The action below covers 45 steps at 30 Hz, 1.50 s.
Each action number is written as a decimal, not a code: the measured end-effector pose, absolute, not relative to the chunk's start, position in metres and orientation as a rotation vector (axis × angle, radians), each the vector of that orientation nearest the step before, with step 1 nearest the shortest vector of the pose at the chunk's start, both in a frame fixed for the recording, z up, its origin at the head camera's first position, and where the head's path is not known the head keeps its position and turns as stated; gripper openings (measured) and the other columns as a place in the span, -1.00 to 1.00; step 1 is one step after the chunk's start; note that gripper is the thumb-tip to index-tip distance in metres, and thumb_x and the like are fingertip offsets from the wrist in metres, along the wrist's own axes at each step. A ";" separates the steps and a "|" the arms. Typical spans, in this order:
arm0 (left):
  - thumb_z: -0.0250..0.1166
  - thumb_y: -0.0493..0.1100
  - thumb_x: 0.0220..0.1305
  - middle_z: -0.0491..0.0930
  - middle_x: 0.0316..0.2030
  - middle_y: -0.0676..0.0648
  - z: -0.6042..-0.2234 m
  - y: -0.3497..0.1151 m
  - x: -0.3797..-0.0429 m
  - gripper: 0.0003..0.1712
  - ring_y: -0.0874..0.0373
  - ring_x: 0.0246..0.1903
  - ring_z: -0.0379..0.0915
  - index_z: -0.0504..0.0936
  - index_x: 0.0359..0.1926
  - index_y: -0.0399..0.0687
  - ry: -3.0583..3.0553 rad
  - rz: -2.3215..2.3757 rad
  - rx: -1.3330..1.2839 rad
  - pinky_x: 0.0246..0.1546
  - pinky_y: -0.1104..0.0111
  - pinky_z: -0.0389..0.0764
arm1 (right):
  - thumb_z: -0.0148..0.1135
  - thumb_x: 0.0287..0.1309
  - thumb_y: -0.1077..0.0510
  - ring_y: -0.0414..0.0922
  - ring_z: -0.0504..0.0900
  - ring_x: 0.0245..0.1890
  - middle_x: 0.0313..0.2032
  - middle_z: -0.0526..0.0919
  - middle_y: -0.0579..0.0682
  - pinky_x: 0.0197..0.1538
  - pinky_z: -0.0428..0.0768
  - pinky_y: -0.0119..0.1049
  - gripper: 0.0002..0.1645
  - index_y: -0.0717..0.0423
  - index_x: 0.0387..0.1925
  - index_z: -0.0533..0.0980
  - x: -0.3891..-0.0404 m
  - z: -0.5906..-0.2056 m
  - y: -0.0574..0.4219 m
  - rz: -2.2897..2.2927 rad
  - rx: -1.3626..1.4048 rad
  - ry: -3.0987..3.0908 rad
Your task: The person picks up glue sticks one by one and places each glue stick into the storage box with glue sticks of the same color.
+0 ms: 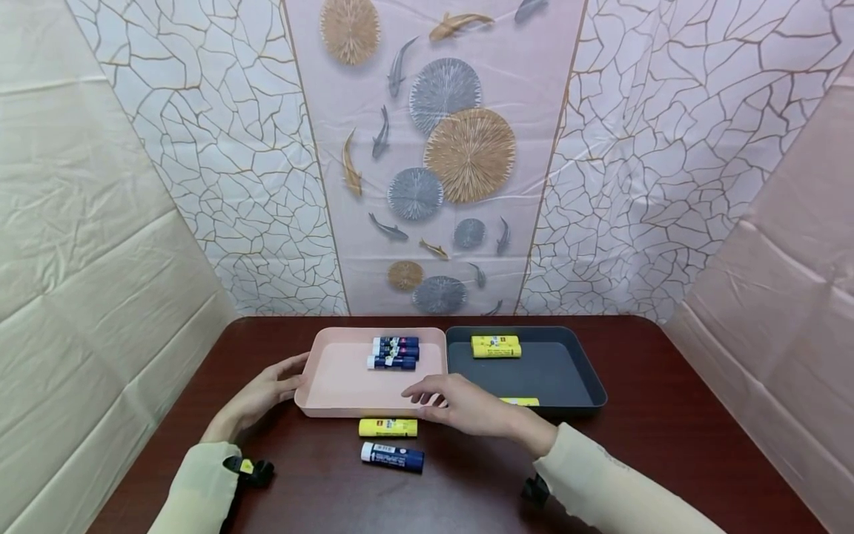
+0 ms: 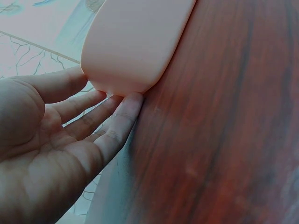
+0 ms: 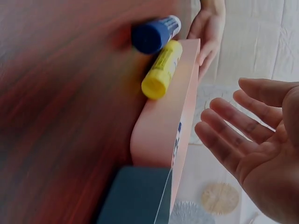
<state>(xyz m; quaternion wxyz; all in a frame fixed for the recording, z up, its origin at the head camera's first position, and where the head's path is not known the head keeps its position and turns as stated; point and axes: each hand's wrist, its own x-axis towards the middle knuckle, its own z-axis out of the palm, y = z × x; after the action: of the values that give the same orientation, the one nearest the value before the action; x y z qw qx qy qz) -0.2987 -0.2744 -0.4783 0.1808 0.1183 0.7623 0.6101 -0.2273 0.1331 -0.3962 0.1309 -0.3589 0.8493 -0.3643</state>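
My left hand (image 1: 271,386) touches the left end of the pink tray (image 1: 333,378). In the left wrist view its fingers (image 2: 122,114) are nearly straight against the tray's wall. The right hand (image 1: 460,404) hovers over that tray's front right corner, fingers loosely spread and holding nothing. Just in front of the tray lies a yellow glue stick (image 1: 388,428). Nearer to me is a dark blue glue stick (image 1: 392,457) with a white end. Three blue glue sticks (image 1: 395,353) lie side by side inside the pink tray.
A dark grey tray (image 1: 547,378) adjoins the pink one on the right. Two yellow glue sticks (image 1: 496,346) lie at its back, and another yellow glue stick (image 1: 523,401) near its front is partly hidden by my right hand. Patterned cloth walls surround the brown table (image 1: 640,445).
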 end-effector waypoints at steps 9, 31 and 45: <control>0.13 -0.20 0.60 0.00 0.60 -0.34 -0.479 -0.274 -0.300 -0.23 -0.21 0.44 0.23 0.01 0.65 -0.22 2.151 1.731 0.334 0.24 0.33 0.55 | 0.23 0.49 0.20 -0.28 0.60 -0.07 0.01 0.71 0.03 0.03 0.64 -0.30 -0.60 0.13 0.28 0.58 -0.214 -0.405 0.114 -1.051 -1.041 2.421; 0.11 -0.25 0.60 -0.01 0.59 -0.38 -0.481 -0.274 -0.300 -0.24 -0.16 0.40 0.27 -0.02 0.64 -0.28 2.132 1.757 0.354 0.17 0.41 0.56 | 0.31 0.44 0.08 -0.37 0.54 0.10 0.15 0.64 -0.19 0.20 0.54 -0.38 -0.54 -0.01 0.31 0.58 -0.198 -0.423 0.093 -0.846 -1.166 2.469; 0.13 -0.22 0.60 0.00 0.59 -0.36 -0.479 -0.273 -0.298 -0.23 -0.19 0.43 0.25 -0.01 0.64 -0.25 2.142 1.743 0.327 0.22 0.36 0.55 | 0.31 0.43 0.13 -0.33 0.51 0.22 0.21 0.62 -0.18 0.29 0.51 -0.31 -0.54 0.01 0.31 0.58 -0.195 -0.439 0.086 -0.748 -1.256 2.543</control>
<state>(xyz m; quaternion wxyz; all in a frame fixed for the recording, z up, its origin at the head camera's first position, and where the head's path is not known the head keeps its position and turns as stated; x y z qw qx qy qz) -0.2985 -0.2732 -0.4789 0.1795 0.1157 0.7576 0.6168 -0.1947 0.0863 -0.4394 0.1040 -0.4258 0.8622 -0.2537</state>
